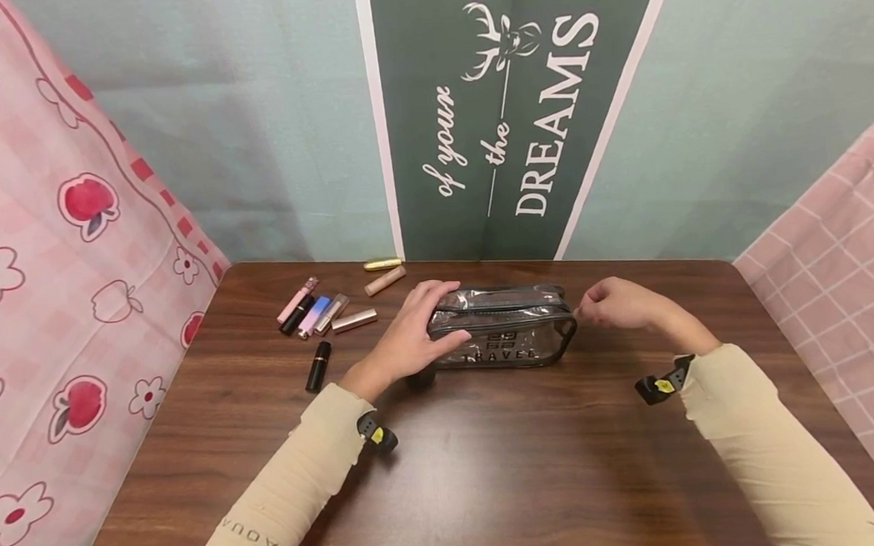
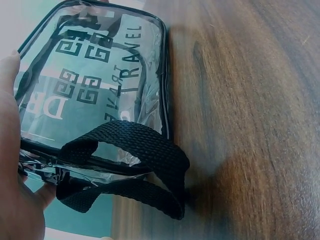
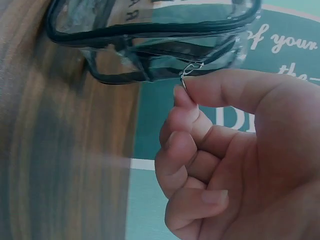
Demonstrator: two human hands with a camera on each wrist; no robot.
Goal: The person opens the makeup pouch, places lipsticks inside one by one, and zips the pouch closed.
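Observation:
A clear toiletry pouch (image 1: 516, 339) with black piping and printed lettering stands on the wooden table. My left hand (image 1: 414, 329) grips its left end, thumb on the front side and fingers over the top. Below that hand, a black webbing strap (image 2: 145, 142) loops out from the pouch's end. At the opposite end, my right hand (image 1: 622, 302) pinches a metal zipper pull (image 3: 186, 82) between thumb and index finger, the other fingers curled in. The zipper runs along the pouch's top, and no contents show through the clear sides.
Left of the pouch lie several lipstick-like tubes, among them a black tube (image 1: 318, 366), a silver-pink tube (image 1: 354, 321) and a blue-purple tube (image 1: 315, 315). Farther back are a gold tube (image 1: 382, 265) and a beige tube (image 1: 386, 281). Fabric curtains border the table (image 1: 510, 477).

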